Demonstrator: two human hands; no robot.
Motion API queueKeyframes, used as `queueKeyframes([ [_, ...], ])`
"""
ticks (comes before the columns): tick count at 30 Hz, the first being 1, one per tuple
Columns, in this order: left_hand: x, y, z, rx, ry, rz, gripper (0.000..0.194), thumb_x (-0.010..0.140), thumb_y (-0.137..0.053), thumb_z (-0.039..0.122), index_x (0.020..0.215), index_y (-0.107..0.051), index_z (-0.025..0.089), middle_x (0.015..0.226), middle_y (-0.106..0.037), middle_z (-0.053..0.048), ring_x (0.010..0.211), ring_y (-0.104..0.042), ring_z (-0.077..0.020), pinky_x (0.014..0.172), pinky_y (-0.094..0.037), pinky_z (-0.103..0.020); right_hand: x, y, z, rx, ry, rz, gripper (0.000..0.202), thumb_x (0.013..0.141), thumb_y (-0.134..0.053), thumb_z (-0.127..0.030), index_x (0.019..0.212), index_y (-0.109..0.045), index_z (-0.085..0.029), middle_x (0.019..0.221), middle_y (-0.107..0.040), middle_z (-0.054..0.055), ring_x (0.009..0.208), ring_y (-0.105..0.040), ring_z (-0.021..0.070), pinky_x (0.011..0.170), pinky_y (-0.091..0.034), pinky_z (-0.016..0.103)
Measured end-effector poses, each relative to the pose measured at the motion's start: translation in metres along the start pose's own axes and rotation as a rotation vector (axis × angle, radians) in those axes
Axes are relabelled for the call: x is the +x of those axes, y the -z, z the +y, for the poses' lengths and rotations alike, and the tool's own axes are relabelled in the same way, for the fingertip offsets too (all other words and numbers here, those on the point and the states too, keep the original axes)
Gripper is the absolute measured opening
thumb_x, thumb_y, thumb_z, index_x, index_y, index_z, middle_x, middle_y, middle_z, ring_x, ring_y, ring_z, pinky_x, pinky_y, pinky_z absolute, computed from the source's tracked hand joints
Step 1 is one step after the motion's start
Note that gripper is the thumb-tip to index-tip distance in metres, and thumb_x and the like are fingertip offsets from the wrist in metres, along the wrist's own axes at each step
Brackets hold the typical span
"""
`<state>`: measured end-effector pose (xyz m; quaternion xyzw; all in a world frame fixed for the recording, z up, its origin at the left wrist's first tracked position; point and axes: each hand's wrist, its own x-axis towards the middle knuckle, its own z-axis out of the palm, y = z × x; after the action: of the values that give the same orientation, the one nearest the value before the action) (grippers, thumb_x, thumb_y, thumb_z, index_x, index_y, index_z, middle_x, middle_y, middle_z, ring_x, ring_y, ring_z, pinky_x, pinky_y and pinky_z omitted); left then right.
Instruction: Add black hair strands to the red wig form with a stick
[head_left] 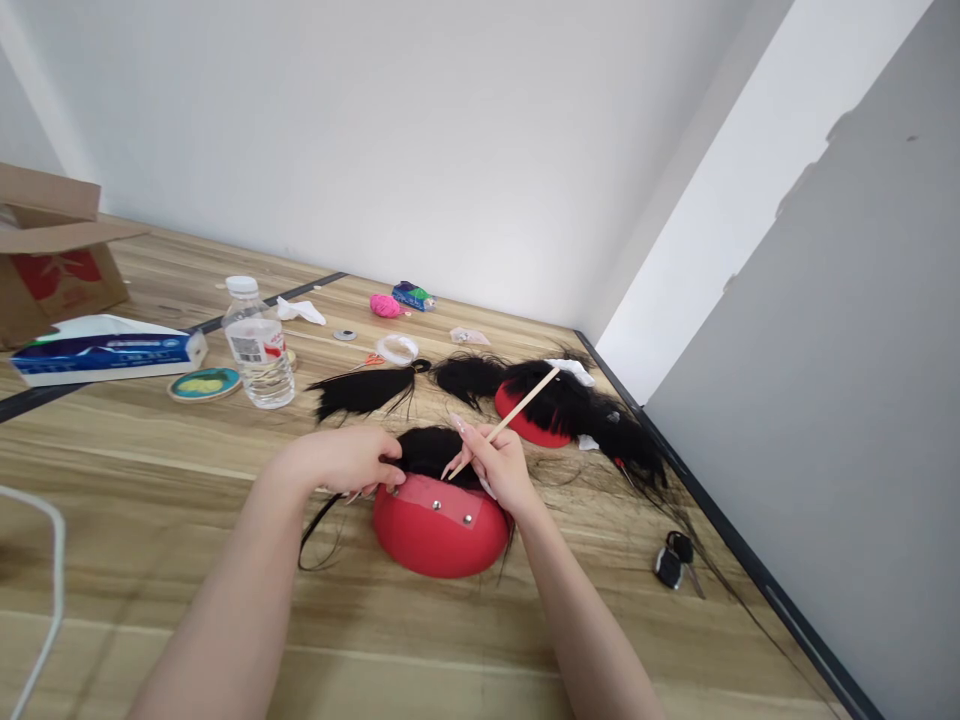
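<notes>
A red dome-shaped form (442, 545) rests on the wooden table, with a translucent strip (424, 492) and round metal pins on its upper face. Black hair (431, 450) lies over its far side. My right hand (495, 462) is closed on a thin wooden stick (525, 402), its lower end at the strip's far edge beside the hair. At the form's left edge, my left hand (356, 460) has its fingers pressed together against the hair and strip; what they pinch is too small to make out.
Behind the form lie a hair bundle (364, 390) and a second red form (536, 430) with hair. A water bottle (259, 350), tissue pack (109, 350) and cardboard box (60, 260) stand left; keys (670, 565) lie right. A white cable (56, 570) curves at the left edge.
</notes>
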<state>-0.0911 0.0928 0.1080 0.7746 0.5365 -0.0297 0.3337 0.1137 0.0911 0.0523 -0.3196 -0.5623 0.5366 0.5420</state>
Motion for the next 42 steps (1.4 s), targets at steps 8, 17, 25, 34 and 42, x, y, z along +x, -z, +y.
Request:
queueKeyframes([
  [8, -0.002, 0.000, 0.002, 0.010, -0.008, 0.020, 0.021, 0.077, -0.052, 0.037, 0.068, -0.058, 0.019, 0.056, -0.059, -0.002, 0.052, -0.052, -0.0152, 0.047, -0.033, -0.026, 0.000, -0.001, -0.004, -0.006, 0.001, 0.001, 0.049, 0.071, -0.071, -0.057, 0.045, -0.055, -0.019, 0.033, -0.030, -0.009, 0.036, -0.037, 0.0076, 0.057, -0.052, 0.029],
  [17, -0.001, 0.000, 0.001, 0.002, -0.013, -0.009, 0.019, 0.075, -0.053, 0.035, 0.067, -0.061, 0.020, 0.056, -0.057, -0.002, 0.053, -0.051, -0.0159, 0.049, -0.034, -0.027, 0.000, -0.002, -0.007, -0.002, -0.004, 0.009, 0.047, 0.070, -0.071, -0.056, 0.044, -0.057, -0.020, 0.033, -0.032, -0.009, 0.036, -0.040, 0.0084, 0.070, -0.056, 0.034],
  [25, -0.004, 0.003, 0.001, 0.024, 0.000, -0.037, 0.022, 0.070, -0.053, 0.040, 0.068, -0.064, 0.020, 0.055, -0.055, 0.000, 0.052, -0.049, -0.0162, 0.048, -0.032, -0.026, 0.000, -0.002, -0.006, 0.008, -0.013, -0.001, 0.049, 0.070, -0.072, -0.057, 0.044, -0.055, -0.020, 0.033, -0.029, -0.010, 0.035, -0.037, 0.0078, 0.067, -0.057, 0.034],
  [34, -0.009, 0.008, -0.003, 0.076, -0.052, -0.012, 0.033, 0.076, -0.051, 0.050, 0.079, -0.066, 0.020, 0.075, -0.065, -0.003, 0.068, -0.055, -0.0187, 0.058, -0.037, -0.025, 0.000, -0.001, -0.006, -0.006, -0.014, -0.005, 0.050, 0.070, -0.071, -0.059, 0.044, -0.054, -0.020, 0.033, -0.030, -0.009, 0.037, -0.045, 0.0097, 0.073, -0.058, 0.036],
  [42, -0.015, 0.010, -0.001, -0.004, -0.182, 0.007, 0.049, 0.085, -0.041, 0.061, 0.087, -0.070, 0.021, 0.090, -0.067, -0.003, 0.084, -0.058, -0.0189, 0.074, -0.042, -0.023, 0.000, 0.000, -0.005, -0.002, -0.008, -0.013, 0.048, 0.071, -0.071, -0.058, 0.045, -0.056, -0.020, 0.033, -0.031, -0.009, 0.036, -0.042, 0.0089, 0.072, -0.057, 0.034],
])
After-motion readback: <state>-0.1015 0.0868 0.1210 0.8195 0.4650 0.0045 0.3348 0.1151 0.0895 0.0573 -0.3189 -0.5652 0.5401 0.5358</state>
